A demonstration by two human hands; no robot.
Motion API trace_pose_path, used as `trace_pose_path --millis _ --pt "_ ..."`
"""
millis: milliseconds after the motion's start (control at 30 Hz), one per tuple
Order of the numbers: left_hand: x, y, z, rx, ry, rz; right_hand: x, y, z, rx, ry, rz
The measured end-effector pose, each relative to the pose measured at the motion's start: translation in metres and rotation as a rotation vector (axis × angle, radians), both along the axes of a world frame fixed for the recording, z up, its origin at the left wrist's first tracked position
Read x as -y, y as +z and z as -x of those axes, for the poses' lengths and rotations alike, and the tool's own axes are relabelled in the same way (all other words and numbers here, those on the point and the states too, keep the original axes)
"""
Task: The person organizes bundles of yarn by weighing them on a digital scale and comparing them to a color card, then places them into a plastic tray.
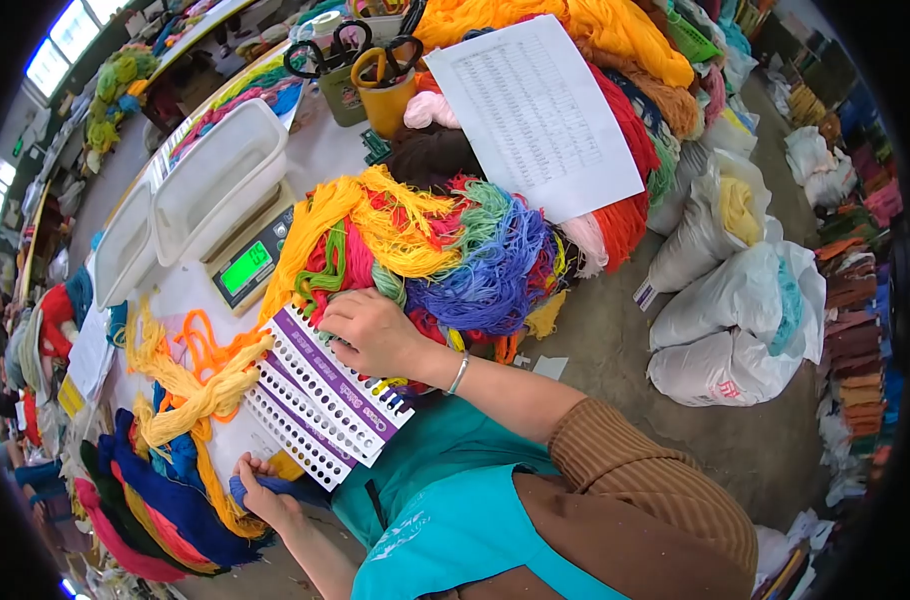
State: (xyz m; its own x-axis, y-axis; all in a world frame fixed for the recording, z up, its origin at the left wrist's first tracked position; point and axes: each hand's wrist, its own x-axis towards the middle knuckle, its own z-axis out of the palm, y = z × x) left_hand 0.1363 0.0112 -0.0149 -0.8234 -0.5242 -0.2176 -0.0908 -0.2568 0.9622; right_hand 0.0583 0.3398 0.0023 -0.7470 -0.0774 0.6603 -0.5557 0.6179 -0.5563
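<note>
— Progress? Right hand (375, 335) rests, fingers spread, on white-and-purple punched thread card (325, 395); a few holes under them look threaded.

— And left hand (265, 497)? Fingers pinching blue yarn strand (275, 484) below card; most holes empty.

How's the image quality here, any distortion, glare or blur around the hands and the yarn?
Head view: strong fisheye bend, black vignette at the corners, table edge curved. Windows at upper left are blown out. Lighting on the yarn pile is even and soft, with no hard shadows. The right hand on the hole card is sharp, as is the left hand near blue yarn; the scale display glows green, digits unreadable.
</note>
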Motion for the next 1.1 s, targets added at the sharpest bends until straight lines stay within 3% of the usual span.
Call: trace_pose_path --millis 100,267,400,533,667,800,900,1100 --pt "-0.003 0.001 0.001 -0.009 0.005 -0.005 0.0 0.002 -0.001 0.015 0.0 -0.006" --pt "-0.001 -0.002 0.003 -0.034 -0.006 0.024 -0.022 0.038 -0.021 -0.227 -0.033 0.107" --pt "-0.001 -0.002 0.0 -0.02 0.003 0.02 -0.095 0.063 -0.042 -0.298 -0.405 -0.054" --pt "-0.003 -0.003 0.0 -0.026 0.009 0.028 -0.168 0.042 -0.055 -0.018 -0.819 -0.405" --pt "-0.007 0.0 -0.001 -0.017 0.014 0.026 -0.189 0.035 -0.06 0.019 -0.826 -0.592" --pt "-0.005 -0.001 0.0 -0.033 0.006 0.045 -0.191 0.034 -0.062 0.092 -0.815 -0.564" --pt "-0.007 0.002 -0.001 -0.035 0.005 0.048 -0.181 0.033 -0.066 0.09 -0.933 -0.541" --pt "-0.01 0.002 0.0 -0.038 0.016 0.052 -0.112 0.028 -0.076 0.099 -0.621 -0.404"
